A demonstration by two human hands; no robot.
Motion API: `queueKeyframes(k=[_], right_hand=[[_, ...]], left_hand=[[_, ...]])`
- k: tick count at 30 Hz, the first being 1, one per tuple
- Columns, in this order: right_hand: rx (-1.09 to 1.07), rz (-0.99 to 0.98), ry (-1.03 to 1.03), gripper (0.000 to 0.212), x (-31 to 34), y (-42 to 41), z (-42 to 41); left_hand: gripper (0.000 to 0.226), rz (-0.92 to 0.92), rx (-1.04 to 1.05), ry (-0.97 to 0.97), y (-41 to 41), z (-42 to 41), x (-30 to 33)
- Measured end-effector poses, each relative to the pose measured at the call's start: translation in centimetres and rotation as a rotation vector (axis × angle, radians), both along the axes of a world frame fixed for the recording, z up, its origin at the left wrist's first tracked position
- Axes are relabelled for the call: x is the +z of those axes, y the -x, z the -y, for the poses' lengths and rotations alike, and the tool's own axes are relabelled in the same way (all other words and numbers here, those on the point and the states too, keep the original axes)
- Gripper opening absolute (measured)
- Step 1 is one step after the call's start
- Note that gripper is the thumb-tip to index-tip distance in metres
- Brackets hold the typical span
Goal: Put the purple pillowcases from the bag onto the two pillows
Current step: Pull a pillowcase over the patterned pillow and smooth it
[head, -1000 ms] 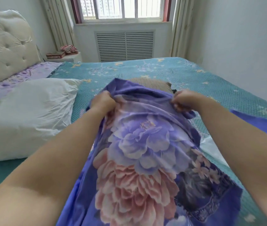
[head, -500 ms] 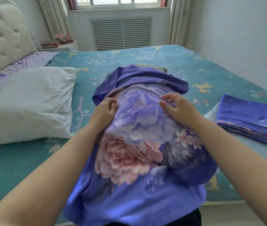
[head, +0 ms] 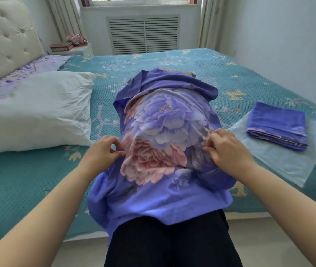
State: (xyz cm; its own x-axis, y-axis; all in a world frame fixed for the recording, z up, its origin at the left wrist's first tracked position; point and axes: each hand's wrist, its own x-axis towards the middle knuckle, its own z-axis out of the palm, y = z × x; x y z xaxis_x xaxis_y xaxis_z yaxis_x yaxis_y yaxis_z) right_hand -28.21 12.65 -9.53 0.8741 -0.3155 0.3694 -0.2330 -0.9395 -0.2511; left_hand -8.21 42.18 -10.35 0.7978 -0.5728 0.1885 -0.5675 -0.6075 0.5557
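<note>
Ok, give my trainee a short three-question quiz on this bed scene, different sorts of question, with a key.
1. True or false: the white pillow already wears a purple case.
2. Where does the folded pillowcase lie? A) on the clear bag B) on the headboard C) on the floor
3. Fill in: the left hand and right hand both pinch the ______ pillowcase.

Key: 1 false; 2 A; 3 floral.

Teal-covered bed (head: 230,74), tufted cream headboard (head: 5,41); slatted radiator cover (head: 143,33), pale walls (head: 278,35)
</note>
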Motion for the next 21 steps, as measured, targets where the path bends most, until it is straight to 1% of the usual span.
queueKeyframes(k=[1, 2, 3, 4, 5, 6, 7, 10, 14, 18, 21], right_hand=[[-0.005, 0.007, -0.034, 0.025, 0.1, 0.0, -0.3], [-0.01, -0.011, -0.057, 0.035, 0.3, 0.0, -0.6], [-0.024, -0.049, -0.059, 0.046, 0.5, -0.1, -0.9], [-0.047, -0.089, -0.038, 0.052, 0.6, -0.3, -1.2], [-0.073, -0.11, -0.006, 0.052, 0.7, -0.6, -1.4], [-0.097, -0.104, 0.016, 0.047, 0.7, -0.8, -1.5], [-0.118, -0.082, 0.023, 0.04, 0.6, -0.9, -1.5], [-0.127, 0.01, -0.006, 0.024, 0.6, -0.8, -1.7], [-0.128, 0.053, -0.069, 0.022, 1.2, -0.3, -1.7], [-0.134, 0.096, -0.12, 0.023, 2.1, 0.1, -1.5], [-0.193, 0.076, -0.041, 0.024, 2.3, 0.0, -1.6]], left_hand=[[0.021, 0.024, 0.021, 0.015, 0.2, 0.1, -0.1], [0.02, 0.031, 0.041, 0.034, 0.4, 0.3, -0.2], [0.022, 0.021, 0.06, 0.066, 0.6, 0.4, -0.1], [0.028, -0.008, 0.077, 0.104, 0.8, 0.4, -0.2], [0.035, -0.035, 0.094, 0.136, 0.9, 0.5, -0.3], [0.041, -0.042, 0.11, 0.147, 1.1, 0.5, -0.4], [0.041, -0.034, 0.123, 0.136, 1.1, 0.5, -0.7], [0.025, -0.008, 0.149, 0.088, 1.0, 0.3, -1.2], [0.023, -0.021, 0.147, 0.096, 0.8, 0.2, -1.2], [0.023, -0.033, 0.158, 0.181, 0.4, 0.0, -0.5], [0.018, 0.004, 0.185, 0.194, 0.5, 0.3, 0.1]])
